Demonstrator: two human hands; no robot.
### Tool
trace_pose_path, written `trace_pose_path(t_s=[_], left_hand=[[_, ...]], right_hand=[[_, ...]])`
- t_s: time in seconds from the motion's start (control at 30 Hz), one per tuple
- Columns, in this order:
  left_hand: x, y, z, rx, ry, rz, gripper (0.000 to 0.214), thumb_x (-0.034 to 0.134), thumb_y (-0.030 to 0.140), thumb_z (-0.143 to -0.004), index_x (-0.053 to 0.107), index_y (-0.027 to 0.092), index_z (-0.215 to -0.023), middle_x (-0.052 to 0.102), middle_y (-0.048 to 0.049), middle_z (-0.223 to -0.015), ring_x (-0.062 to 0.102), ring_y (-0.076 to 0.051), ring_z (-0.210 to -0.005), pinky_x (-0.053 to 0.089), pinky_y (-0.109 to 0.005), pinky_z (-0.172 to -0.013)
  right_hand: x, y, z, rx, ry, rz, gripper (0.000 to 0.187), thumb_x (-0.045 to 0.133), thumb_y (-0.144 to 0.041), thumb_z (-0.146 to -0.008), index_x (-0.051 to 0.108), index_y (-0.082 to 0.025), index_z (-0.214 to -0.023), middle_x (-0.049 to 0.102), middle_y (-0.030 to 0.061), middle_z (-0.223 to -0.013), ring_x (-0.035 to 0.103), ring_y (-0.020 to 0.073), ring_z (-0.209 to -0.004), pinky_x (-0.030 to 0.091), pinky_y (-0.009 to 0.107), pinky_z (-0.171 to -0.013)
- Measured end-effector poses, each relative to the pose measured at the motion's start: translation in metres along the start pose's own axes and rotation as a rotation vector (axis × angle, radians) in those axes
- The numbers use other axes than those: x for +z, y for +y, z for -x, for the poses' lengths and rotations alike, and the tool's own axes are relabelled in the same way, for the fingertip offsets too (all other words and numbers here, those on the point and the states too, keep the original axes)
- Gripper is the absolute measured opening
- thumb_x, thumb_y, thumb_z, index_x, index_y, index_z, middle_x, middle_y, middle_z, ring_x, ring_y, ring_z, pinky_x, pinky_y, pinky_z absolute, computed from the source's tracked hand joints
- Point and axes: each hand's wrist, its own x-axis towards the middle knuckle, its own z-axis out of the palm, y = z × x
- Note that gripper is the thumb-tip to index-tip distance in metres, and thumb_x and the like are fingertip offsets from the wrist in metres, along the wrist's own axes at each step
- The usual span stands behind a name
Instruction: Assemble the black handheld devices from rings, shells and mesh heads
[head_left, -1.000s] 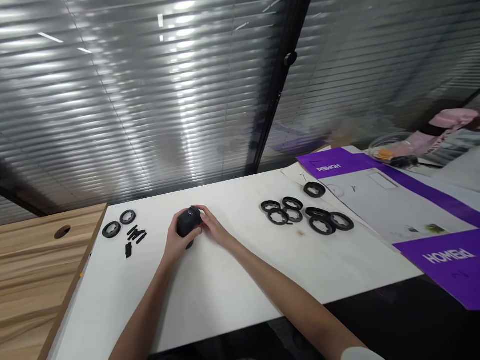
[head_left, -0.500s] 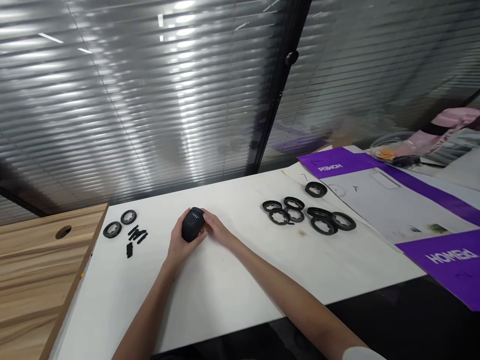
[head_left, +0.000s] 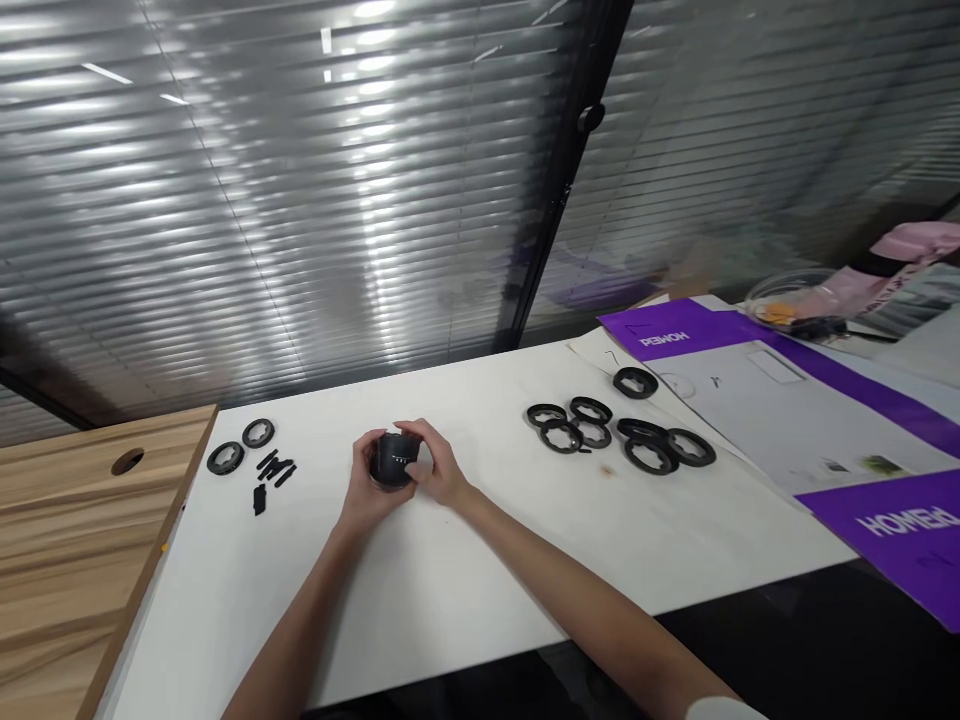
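Observation:
Between my two hands is a black rounded cylinder with small white marks [head_left: 395, 458], held just above the white table [head_left: 480, 590]. My left hand [head_left: 367, 485] wraps round its left side and underneath. On its right side, my right hand [head_left: 439, 468] grips it, with the index finger over the top edge and the thumb against its front. To the left lie two black rings with notched inner edges [head_left: 259, 433] and several small black strips [head_left: 276, 468]. The underside of the cylinder is hidden by my fingers.
Several black rings [head_left: 651, 456] lie in loose groups on the right of the table. Beyond them are purple-and-white printed sheets [head_left: 787, 410], a clear round container [head_left: 787, 290] and a pink item [head_left: 911, 242]. Wooden surface [head_left: 75, 540] at left; glass with blinds [head_left: 300, 200] behind.
The black cylinder has been turned, so its white marks sit lower and face me. My right hand has shifted its fingers over the top edge and its thumb onto the front.

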Motion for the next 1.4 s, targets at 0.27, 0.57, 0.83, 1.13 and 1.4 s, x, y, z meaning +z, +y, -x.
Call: trace_pose_path(t_s=[0.27, 0.57, 0.83, 1.13, 1.4], left_hand=[[-0.007, -0.019, 0.000, 0.097, 0.036, -0.065, 0.070, 0.095, 0.022, -0.061, 0.055, 0.028, -0.118, 0.066, -0.0061, -0.116, 0.068, -0.028, -0.101, 0.057, -0.045, -0.091], [-0.011, -0.018, 0.000, 0.083, -0.005, -0.034, 0.069, 0.092, 0.025, -0.064, 0.049, 0.028, -0.119, 0.067, -0.0075, -0.112, 0.069, -0.029, -0.100, 0.058, -0.047, -0.087], [0.002, -0.014, -0.001, 0.006, 0.055, 0.007, 0.083, 0.093, 0.023, -0.066, 0.042, 0.032, -0.132, 0.062, -0.0078, -0.121, 0.070, -0.028, -0.103, 0.061, -0.046, -0.089], [-0.003, -0.018, -0.011, -0.092, 0.112, -0.054, 0.086, 0.092, 0.019, -0.063, 0.056, 0.028, -0.140, 0.054, -0.0133, -0.148, 0.059, -0.034, -0.129, 0.054, -0.046, -0.106], [0.002, -0.013, -0.009, -0.168, 0.063, 0.106, 0.074, 0.093, 0.023, -0.068, 0.062, 0.023, -0.135, 0.065, -0.0132, -0.127, 0.068, -0.029, -0.113, 0.061, -0.041, -0.090]], right_hand=[[0.009, 0.000, 0.006, -0.021, -0.054, 0.189, 0.088, 0.089, -0.067, -0.068, 0.056, -0.026, -0.138, 0.073, 0.0109, -0.116, 0.072, 0.0294, -0.096, 0.059, 0.045, -0.086], [0.010, 0.006, 0.010, -0.090, -0.013, 0.288, 0.081, 0.088, -0.069, -0.071, 0.059, -0.023, -0.131, 0.073, 0.0102, -0.100, 0.069, 0.0271, -0.082, 0.059, 0.042, -0.074], [0.013, 0.002, 0.007, -0.051, 0.010, 0.245, 0.082, 0.083, -0.071, -0.076, 0.057, -0.026, -0.139, 0.074, 0.0116, -0.112, 0.071, 0.0273, -0.087, 0.061, 0.043, -0.077], [0.014, 0.007, 0.006, -0.074, 0.087, 0.292, 0.065, 0.082, -0.062, -0.082, 0.059, -0.028, -0.132, 0.071, 0.0103, -0.108, 0.069, 0.0267, -0.086, 0.059, 0.043, -0.073], [0.014, 0.009, 0.007, -0.052, 0.062, 0.212, 0.071, 0.089, -0.057, -0.076, 0.058, -0.027, -0.133, 0.069, 0.0082, -0.105, 0.067, 0.0251, -0.084, 0.058, 0.041, -0.074]])
